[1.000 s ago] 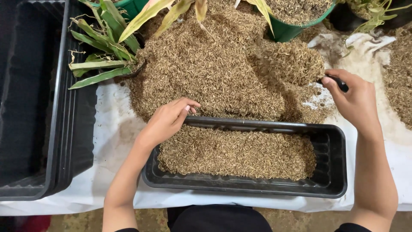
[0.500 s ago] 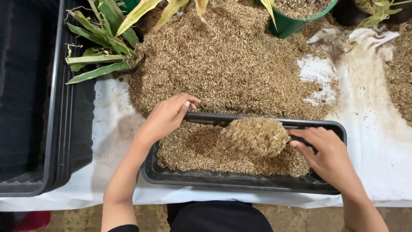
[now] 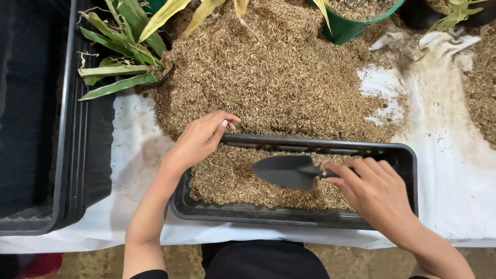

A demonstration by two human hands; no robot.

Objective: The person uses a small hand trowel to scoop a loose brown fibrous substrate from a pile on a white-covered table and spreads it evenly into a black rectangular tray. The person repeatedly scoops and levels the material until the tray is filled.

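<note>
A potting or gardening workspace: a heap of rice husk [image 3: 279, 72] lies on a sheet-covered desk [image 3: 444, 175] among black planter trays [image 3: 77, 155], leafy plants [image 3: 119, 57] and a green pot [image 3: 351, 26].

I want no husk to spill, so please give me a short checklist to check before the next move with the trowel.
1. Right hand grips the trowel handle: ok.
2. Trowel blade emptied, lying over the husk in the tray: ok.
3. Left hand holds the black tray at its far left rim, fingers curled over the edge: ok.
4. Tray fully on the white sheet: ok.
5. Husk below the tray rim: ok.
6. Husk pile within reach behind the tray: ok.
</note>
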